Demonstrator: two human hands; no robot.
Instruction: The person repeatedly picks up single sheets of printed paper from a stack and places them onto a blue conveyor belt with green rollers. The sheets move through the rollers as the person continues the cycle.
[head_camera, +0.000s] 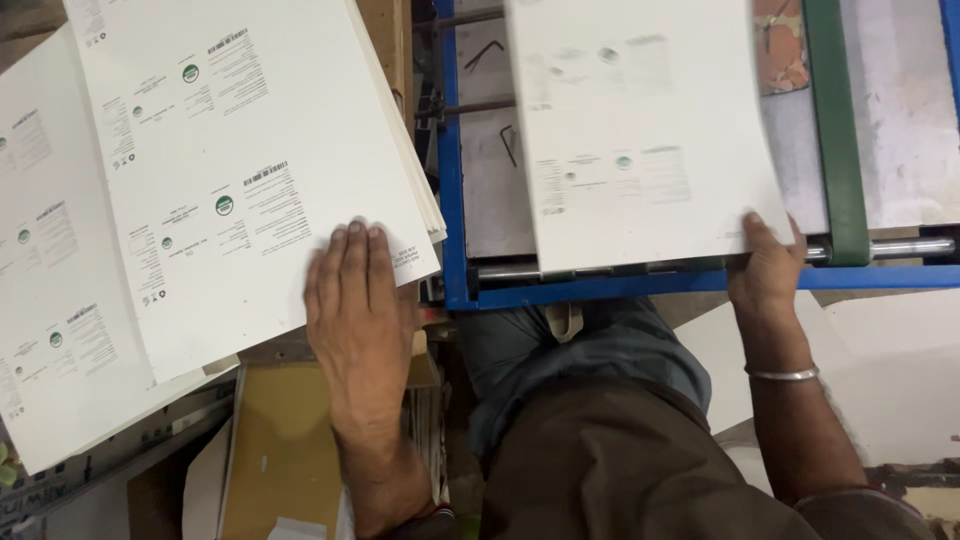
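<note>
My left hand (357, 310) lies flat, fingers together, on the near corner of a stack of white printed sheets (230, 170) at the left. My right hand (765, 265) pinches the near right corner of a single white printed sheet (640, 120) that lies on the blue-framed machine bed (455, 200). The sheet looks blurred. A thin metal bangle (783, 375) circles my right wrist.
A green belt (835, 130) runs down the machine at the right beside a metal roller (905, 247). More white sheets (40, 300) lie at far left, brown cardboard (280, 440) below the stack, and white boards (890, 360) at lower right. My legs fill the bottom centre.
</note>
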